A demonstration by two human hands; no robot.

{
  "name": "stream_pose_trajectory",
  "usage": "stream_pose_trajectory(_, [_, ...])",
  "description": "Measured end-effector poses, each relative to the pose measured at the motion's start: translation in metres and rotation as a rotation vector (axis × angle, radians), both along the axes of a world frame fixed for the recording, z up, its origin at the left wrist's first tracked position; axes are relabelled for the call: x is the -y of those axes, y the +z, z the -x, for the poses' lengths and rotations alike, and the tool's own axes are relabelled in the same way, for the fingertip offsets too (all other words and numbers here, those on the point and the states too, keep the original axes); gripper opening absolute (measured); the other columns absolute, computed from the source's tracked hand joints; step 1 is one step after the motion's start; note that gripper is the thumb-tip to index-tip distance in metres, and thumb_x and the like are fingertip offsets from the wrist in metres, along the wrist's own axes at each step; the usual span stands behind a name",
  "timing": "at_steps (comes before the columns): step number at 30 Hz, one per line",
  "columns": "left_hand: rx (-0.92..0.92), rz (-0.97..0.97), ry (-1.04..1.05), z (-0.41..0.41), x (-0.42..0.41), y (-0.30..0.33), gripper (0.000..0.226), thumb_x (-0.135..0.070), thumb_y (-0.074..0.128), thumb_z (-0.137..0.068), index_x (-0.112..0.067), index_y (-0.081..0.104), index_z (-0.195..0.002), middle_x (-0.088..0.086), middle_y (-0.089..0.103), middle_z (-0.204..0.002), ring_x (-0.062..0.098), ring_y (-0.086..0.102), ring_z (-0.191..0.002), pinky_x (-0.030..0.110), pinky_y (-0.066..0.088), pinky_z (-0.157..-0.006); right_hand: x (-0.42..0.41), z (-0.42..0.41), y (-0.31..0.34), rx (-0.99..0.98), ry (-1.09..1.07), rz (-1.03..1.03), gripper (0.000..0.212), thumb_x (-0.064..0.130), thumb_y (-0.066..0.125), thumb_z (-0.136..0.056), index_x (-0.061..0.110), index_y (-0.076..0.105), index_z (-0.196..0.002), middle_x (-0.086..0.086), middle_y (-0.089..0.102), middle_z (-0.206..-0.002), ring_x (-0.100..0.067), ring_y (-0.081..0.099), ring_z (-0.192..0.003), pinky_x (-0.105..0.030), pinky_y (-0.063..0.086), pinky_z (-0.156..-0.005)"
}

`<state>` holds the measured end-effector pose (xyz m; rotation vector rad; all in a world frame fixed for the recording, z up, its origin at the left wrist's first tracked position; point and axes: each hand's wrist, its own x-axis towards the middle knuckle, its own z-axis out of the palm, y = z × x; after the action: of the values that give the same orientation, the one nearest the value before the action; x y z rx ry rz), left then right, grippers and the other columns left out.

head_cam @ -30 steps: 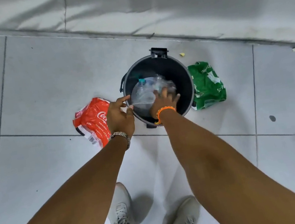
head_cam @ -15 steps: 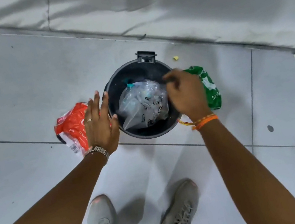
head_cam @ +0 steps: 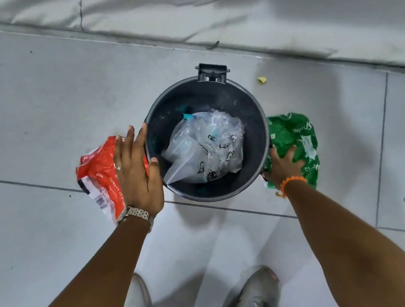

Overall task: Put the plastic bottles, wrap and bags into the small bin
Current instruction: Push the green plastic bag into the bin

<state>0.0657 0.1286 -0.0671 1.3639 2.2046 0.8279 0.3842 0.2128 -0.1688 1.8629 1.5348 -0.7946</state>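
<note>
Plainly, from the head view: the right hand (head_cam: pixel 283 166) presses down on the green wrap (head_cam: pixel 294 137) just right of the small bin (head_cam: pixel 259 127), fingers curling into it. The left hand (head_cam: pixel 136 170) hovers, fingers spread, over the red wrap (head_cam: pixel 99 171) — still on the floor. A clear bag of bottles (head_cam: pixel 205 147) already sits inside the bin.

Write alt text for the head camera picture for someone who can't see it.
Seen from above, a right hand grips a green wrapper beside a dark bin holding a clear bag, while the left hand hovers open over a red wrapper on the tiled floor.
</note>
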Motion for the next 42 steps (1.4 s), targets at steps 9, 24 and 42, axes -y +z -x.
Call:
stream_pose_trajectory(9, [0.247, 0.089, 0.201, -0.014, -0.005, 0.03, 0.067, -0.018, 0.047, -0.081, -0.034, 0.047, -0.145, 0.004, 0.042, -0.157, 0.029, 0.021, -0.151, 0.036, 0.014, -0.117, -0.004, 0.012, 0.164, -0.503, -0.66, -0.97, 0.029, 0.02, 0.06, -0.082, 0.031, 0.061, -0.109, 0.0, 0.072, -0.096, -0.03, 0.07, -0.088, -0.04, 0.058, -0.079])
stream_pose_trajectory(24, [0.309, 0.188, 0.075, 0.005, -0.002, 0.033, 0.064, -0.025, 0.044, -0.087, -0.049, 0.037, -0.147, 0.001, 0.038, -0.159, 0.025, 0.016, -0.15, 0.042, 0.013, -0.122, -0.02, 0.222, 0.095, -0.031, 0.359, -0.061, 0.066, 0.035, 0.052, -0.097, 0.039, 0.018, -0.154, -0.016, -0.013, -0.166, -0.064, 0.011, -0.142, -0.054, 0.056, -0.082])
stream_pose_trajectory(42, [0.327, 0.485, 0.714, 0.147, 0.132, 0.002, 0.032, -0.02, 0.054, -0.096, -0.019, 0.067, -0.125, 0.016, 0.067, -0.128, 0.04, 0.052, -0.125, 0.04, 0.035, -0.111, 0.094, 0.355, 0.168, -0.862, 0.637, -0.735, 0.029, -0.003, 0.059, -0.08, 0.004, 0.072, -0.105, -0.016, 0.069, -0.104, -0.035, 0.062, -0.093, -0.044, 0.052, -0.082])
